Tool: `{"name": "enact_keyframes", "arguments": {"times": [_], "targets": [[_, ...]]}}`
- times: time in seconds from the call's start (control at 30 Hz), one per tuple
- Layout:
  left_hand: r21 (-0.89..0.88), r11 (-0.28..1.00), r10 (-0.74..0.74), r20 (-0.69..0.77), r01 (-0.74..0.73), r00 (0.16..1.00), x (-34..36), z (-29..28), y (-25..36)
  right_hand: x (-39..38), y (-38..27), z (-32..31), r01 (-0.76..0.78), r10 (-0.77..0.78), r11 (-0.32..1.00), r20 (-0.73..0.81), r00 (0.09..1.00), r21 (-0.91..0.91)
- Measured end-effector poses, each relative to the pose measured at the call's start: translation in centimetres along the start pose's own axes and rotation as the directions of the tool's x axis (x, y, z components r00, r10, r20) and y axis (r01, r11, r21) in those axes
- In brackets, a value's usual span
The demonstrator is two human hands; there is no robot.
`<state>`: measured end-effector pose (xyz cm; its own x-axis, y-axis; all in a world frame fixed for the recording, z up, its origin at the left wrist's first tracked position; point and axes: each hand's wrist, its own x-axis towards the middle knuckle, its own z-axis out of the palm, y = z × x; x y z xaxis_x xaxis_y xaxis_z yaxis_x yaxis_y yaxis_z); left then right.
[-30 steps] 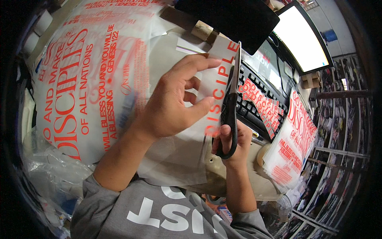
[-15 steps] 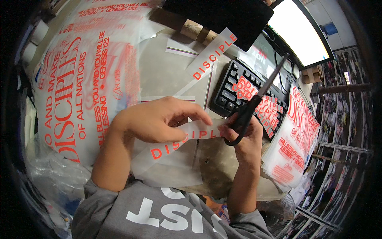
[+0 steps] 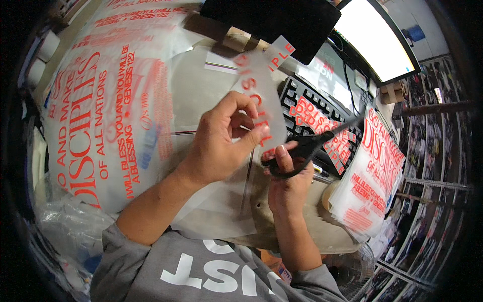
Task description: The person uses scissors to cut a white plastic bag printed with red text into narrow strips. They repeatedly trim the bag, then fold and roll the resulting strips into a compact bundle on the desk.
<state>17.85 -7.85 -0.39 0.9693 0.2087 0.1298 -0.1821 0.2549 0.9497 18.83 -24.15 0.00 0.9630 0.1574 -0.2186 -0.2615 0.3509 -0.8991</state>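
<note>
My right hand (image 3: pixel 292 189) grips black-handled scissors (image 3: pixel 302 151), their blades pointing up and right over the keyboard. The lower end of a translucent film strip (image 3: pixel 259 95) with red lettering sits at its thumb and fingers. That strip rises away from me, its upper part blurred. Beside the strip's left edge is my left hand (image 3: pixel 219 141), fingers curved and apart, the thumb tip overlapping the film. Behind lies another lettered strip (image 3: pixel 283 50). Several cut red-lettered pieces (image 3: pixel 322 121) rest on the black keyboard (image 3: pixel 289 93).
Large red-printed film sheets (image 3: pixel 110 110) cover the table's left side. A stack of printed sheets (image 3: pixel 370 186) lies at right, near a roll of tape (image 3: pixel 329 196). Behind are a cardboard tube (image 3: pixel 237 39), a black panel (image 3: pixel 271 22) and a lit monitor (image 3: pixel 377 40).
The strip has swung from lying across in front of me to rising away. My left hand has moved right and turned upward. The right hand with the scissors has shifted slightly left and nearer.
</note>
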Motion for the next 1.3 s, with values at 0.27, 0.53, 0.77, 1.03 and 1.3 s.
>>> {"name": "enact_keyframes", "arguments": {"times": [0.27, 0.53, 0.77, 1.03, 1.3], "targets": [[0.155, 0.979, 0.162, -0.178, -0.135, 0.971, 0.9, -2.2, 2.4, 1.0, -2.2, -3.5, 0.244, -0.108, 0.842, 0.294, 0.95, -0.48], [0.339, 0.903, 0.336, -0.182, -0.262, 0.924, 1.5, -4.5, 2.4, -0.7, -2.6, -1.9, -0.078, 0.288, 0.846, 0.33, 0.899, -0.527], [0.259, 0.929, 0.316, -0.183, -0.264, 0.931, 1.7, -5.1, 3.4, -1.6, -0.6, -1.5, -0.215, 0.381, 0.892, 0.404, 0.831, -0.399], [0.176, 0.971, 0.195, -0.209, -0.159, 0.958, 1.5, -5.2, 4.2, -1.8, -1.2, -1.1, -0.053, 0.291, 0.894, 0.485, 0.825, -0.446], [0.215, 0.952, 0.254, -0.154, -0.218, 0.955, 1.3, -4.2, 3.5, -1.9, -0.5, -1.6, 0.021, 0.332, 0.822, 0.509, 0.794, -0.57]]}}
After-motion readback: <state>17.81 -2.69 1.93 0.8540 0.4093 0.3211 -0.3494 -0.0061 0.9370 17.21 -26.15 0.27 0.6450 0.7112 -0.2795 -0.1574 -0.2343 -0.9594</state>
